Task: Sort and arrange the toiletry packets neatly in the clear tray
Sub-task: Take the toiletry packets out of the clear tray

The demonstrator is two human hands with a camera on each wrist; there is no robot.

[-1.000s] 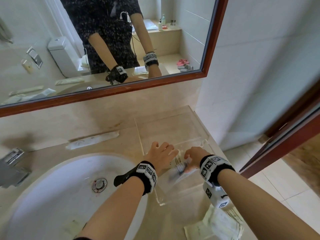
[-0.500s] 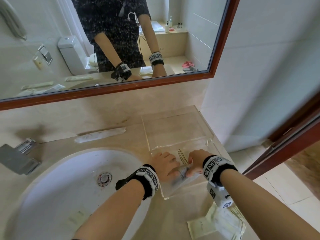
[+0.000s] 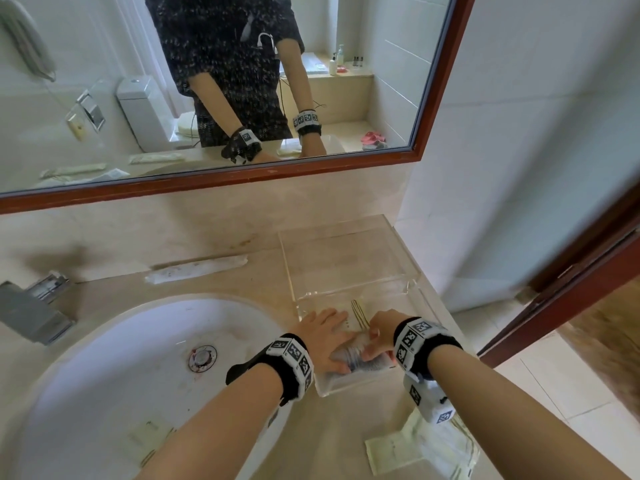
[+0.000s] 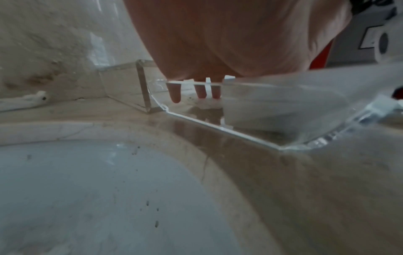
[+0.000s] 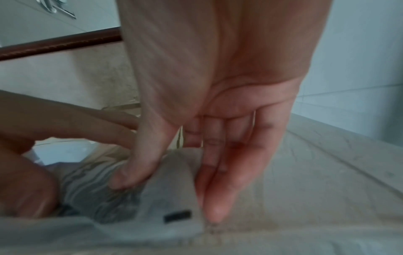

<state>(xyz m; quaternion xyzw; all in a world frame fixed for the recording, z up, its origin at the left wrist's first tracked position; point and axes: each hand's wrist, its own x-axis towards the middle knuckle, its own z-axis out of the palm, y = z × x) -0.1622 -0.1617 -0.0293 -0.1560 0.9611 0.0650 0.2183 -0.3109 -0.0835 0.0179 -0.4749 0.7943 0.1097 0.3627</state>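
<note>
Down in the near end of the clear tray [image 3: 349,258], both hands are on a small stack of toiletry packets [image 3: 360,353]. The left hand [image 3: 323,336] lies flat over the left part of the stack, fingers straight and spread a little, pressing down; seen through the tray wall in the left wrist view, its fingertips [image 4: 175,94] point down toward the tray floor. The right hand [image 5: 218,134] works the right edge of the same stack: its thumb [image 5: 135,162] is bent and presses on top of a packet printed with grey wavy lines, while the other fingers [image 5: 214,189] are stretched out nearly straight, close together, running down beside the packet edge with the tips at the tray floor. Whether those fingers actually pinch the packet against the thumb cannot be told, since the view is blurred.

The tray stands on the beige counter [image 3: 214,278] just right of the white sink [image 3: 138,368], its far end against the wall under the mirror [image 3: 221,81]. The far part of the tray holds nothing visible. More packets [image 3: 422,448] lie loose on the counter near the front edge, outside the tray and below the right wrist. A long white wrapped item [image 3: 197,268] lies on the counter behind the sink.
</note>
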